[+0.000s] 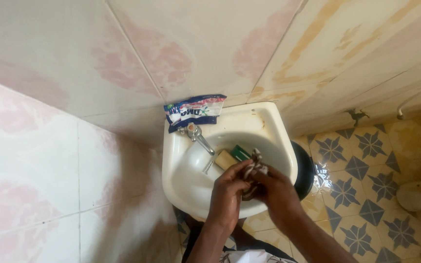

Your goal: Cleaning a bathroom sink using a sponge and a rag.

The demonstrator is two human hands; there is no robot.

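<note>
- I see pale wall tiles with pink marbling [49, 160] filling the left of my view, and the white ceramic washbasin [179, 160] is fixed against them.
- On the basin's back ledge lies a crumpled blue, white and red detergent sachet [194, 112], just behind the chrome tap [198, 136], whose spout angles down into the bowl.
- Inside the bowl, near the drain, rest a tan bar of soap [225, 159] and, touching it, a green block [241, 152] that I cannot identify.
- My left hand [230, 182] is curled closed around the lower part of a small brown-and-white striped cloth [254, 165], over the front of the bowl.
- My right hand [274, 187] is also closed on that cloth, knuckles against the left; the cloth's top end sticks up between them.
- I judge this to be the scrubbing step: cloth rubbed fist against fist. The next move calls for a firm grip and staying over the bowl.
- Right of the basin a dark round object [307, 170] sits below the rim, above the yellow floor tiles with blue stars [361, 204].
</note>
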